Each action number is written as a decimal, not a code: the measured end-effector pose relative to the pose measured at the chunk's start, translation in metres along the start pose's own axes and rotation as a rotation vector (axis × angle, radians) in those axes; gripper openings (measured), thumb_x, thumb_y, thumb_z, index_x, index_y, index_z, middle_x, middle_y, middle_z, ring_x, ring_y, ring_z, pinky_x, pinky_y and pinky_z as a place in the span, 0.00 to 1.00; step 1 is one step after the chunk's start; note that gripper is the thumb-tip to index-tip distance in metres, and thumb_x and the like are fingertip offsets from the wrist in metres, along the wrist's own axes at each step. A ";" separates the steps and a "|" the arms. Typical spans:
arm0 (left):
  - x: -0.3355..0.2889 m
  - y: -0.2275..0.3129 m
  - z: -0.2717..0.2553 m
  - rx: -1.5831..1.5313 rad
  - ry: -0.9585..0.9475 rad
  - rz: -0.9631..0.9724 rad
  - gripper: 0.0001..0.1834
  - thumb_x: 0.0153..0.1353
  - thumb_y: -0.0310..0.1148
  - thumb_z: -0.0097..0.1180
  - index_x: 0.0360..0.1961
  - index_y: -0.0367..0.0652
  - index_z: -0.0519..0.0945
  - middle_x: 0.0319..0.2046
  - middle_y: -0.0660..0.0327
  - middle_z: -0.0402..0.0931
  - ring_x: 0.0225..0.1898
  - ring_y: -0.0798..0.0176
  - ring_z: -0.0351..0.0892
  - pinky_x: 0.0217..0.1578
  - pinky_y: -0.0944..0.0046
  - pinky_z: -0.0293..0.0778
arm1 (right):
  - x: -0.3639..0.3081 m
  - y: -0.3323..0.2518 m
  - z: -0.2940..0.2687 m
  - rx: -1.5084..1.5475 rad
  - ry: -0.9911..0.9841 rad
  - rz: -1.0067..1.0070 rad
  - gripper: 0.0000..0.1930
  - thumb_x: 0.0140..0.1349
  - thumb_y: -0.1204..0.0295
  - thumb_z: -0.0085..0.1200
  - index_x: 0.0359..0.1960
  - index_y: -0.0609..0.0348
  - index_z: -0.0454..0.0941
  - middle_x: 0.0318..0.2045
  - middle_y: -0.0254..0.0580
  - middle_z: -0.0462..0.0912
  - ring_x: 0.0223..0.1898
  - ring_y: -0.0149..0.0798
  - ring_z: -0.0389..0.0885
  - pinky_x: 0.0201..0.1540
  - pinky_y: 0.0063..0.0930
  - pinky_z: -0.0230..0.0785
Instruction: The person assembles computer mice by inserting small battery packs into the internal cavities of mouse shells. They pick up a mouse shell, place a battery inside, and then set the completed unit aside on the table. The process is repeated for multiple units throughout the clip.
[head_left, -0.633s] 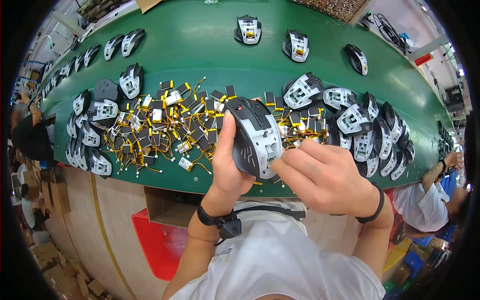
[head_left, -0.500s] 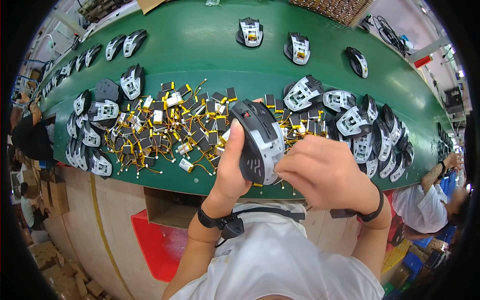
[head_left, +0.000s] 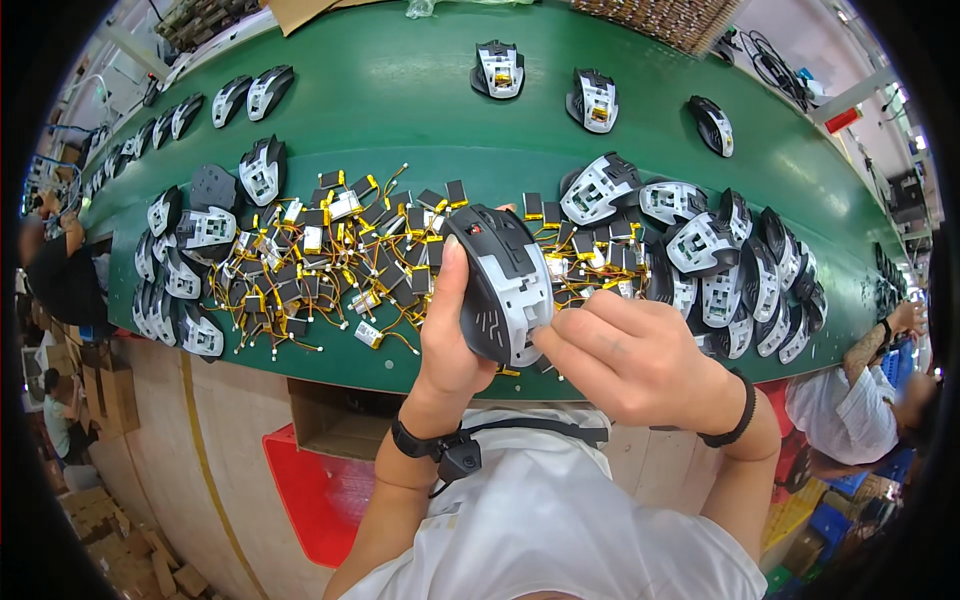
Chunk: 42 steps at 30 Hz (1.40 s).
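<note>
My left hand (head_left: 446, 338) is closed around a black and silver-white computer mouse (head_left: 492, 300), thumb along its left side. The mouse is held tilted above the bench's near edge, its upper cover off the rear so that the pale inner frame shows. My right hand (head_left: 640, 362) has thumb and forefinger pinched at the lower right end of the mouse. Whatever sits between those fingertips is hidden. Beyond and left of the mouse lies a loose pile of small battery packs (head_left: 368, 334) with thin wires and yellow tape.
Half-open mice crowd the green bench (head_left: 400, 110) at left (head_left: 206, 228) and right (head_left: 700, 243). Several more stand along the far strip, including one mouse (head_left: 498, 70) at the back. Below the bench are a cardboard box (head_left: 335, 425) and a red bin (head_left: 300, 490). Another person (head_left: 845, 415) sits at right.
Both hands and the mouse have shifted slightly left. The right fingertips stay at the mouse's lower end, with the hand turned a little.
</note>
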<state>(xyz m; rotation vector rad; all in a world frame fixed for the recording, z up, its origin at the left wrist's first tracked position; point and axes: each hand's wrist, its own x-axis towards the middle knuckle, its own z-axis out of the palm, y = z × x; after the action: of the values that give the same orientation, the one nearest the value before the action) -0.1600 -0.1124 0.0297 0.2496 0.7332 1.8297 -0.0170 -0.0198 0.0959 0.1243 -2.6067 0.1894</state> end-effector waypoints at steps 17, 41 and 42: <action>0.001 -0.003 0.003 -0.082 -0.014 0.073 0.35 0.73 0.58 0.26 0.64 0.39 0.65 0.42 0.49 0.78 0.37 0.55 0.81 0.39 0.58 0.79 | -0.012 -0.010 0.022 0.034 0.110 0.210 0.16 0.43 0.77 0.60 0.37 0.66 0.80 0.31 0.40 0.76 0.26 0.36 0.73 0.26 0.26 0.68; -0.002 -0.002 0.001 -0.025 -0.185 0.366 0.49 0.64 0.70 0.37 0.73 0.46 0.47 0.44 0.47 0.70 0.36 0.47 0.80 0.33 0.54 0.81 | -0.020 -0.028 0.033 1.397 0.115 0.975 0.18 0.65 0.74 0.55 0.52 0.66 0.64 0.29 0.37 0.81 0.30 0.23 0.76 0.36 0.22 0.69; -0.003 0.000 -0.001 -0.004 -0.221 0.357 0.51 0.62 0.72 0.38 0.74 0.46 0.46 0.45 0.46 0.69 0.37 0.48 0.80 0.34 0.54 0.80 | -0.017 -0.028 0.032 1.427 0.045 1.023 0.14 0.66 0.71 0.55 0.47 0.67 0.70 0.28 0.37 0.81 0.30 0.24 0.76 0.34 0.22 0.68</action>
<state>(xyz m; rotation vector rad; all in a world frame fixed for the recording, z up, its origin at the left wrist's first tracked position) -0.1594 -0.1152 0.0299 0.6024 0.5541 2.0960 -0.0144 -0.0520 0.0631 -0.7022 -1.7079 2.2252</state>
